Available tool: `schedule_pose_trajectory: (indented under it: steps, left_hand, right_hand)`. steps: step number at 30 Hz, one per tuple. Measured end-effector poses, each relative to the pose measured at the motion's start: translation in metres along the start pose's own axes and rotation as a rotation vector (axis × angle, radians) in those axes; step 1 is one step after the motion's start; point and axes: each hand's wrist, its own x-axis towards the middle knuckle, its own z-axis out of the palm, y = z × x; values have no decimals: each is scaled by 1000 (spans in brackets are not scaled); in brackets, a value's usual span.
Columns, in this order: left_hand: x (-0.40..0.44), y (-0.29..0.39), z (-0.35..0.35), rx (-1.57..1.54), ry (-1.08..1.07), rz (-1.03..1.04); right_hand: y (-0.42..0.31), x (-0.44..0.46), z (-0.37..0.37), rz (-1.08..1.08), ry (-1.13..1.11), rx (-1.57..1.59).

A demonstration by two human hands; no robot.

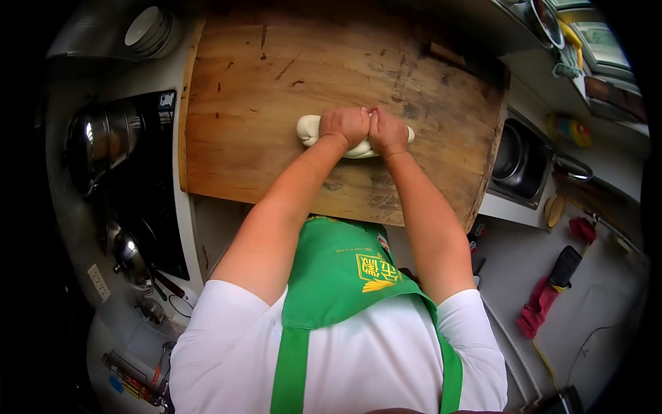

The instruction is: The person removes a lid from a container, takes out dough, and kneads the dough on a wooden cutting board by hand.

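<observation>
A roll of pale dough (308,130) lies across the wooden board (241,152), near its middle. My left hand (349,125) is closed and presses on the dough left of its centre. Beside it, my right hand (388,130) is closed too, pressing on the right part. Both hands touch at the thumbs. Dough shows past the hands at either end and below them; the part under my palms and fingers is hidden.
Left of the board are a black stovetop (148,186), a lidded steel pot (103,141) and stacked white bowls (148,33). A sink (517,162) lies to the right. My green apron (338,276) is close to the board's front edge.
</observation>
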Motion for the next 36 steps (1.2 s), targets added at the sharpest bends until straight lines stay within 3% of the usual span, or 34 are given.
schedule_pose_trajectory:
  steps: [4,6,8,10,12,14,21,28,30,31,33,36]
  left_hand:
    - [-29,-12,7,-43,218,123]
    - [-55,-21,-8,-199,62,98]
    - [-75,-52,-12,-80,89,198]
    - [-101,-81,-22,105,220,464]
    - [-114,-100,-12,103,150,442]
    - [-125,-108,1,-46,492,586]
    - [-96,-104,8,-57,354,484]
    - [-53,-89,-3,-107,397,266]
    - [-48,-83,-12,-112,207,149]
    - [-44,-80,-15,-105,216,153]
    - [-35,-74,-24,-111,-41,-21]
    - [-24,-69,-25,-65,-122,-150]
  right_hand:
    - [-38,-14,-18,127,-32,-192]
    - [-62,-43,-19,89,-91,-371]
    - [-68,-77,7,32,123,-336]
    - [-80,-105,25,-7,179,-368]
    - [-84,-125,41,-38,246,-390]
    - [-77,-140,48,-102,230,-407]
    - [-59,-99,52,-96,126,-391]
    - [-57,-18,43,-199,-46,-444]
    - [-52,-8,46,-172,-64,-447]
    - [-52,-3,45,-140,-64,-451]
    - [-56,6,45,-97,-69,-437]
    - [-65,10,40,-6,-91,-412]
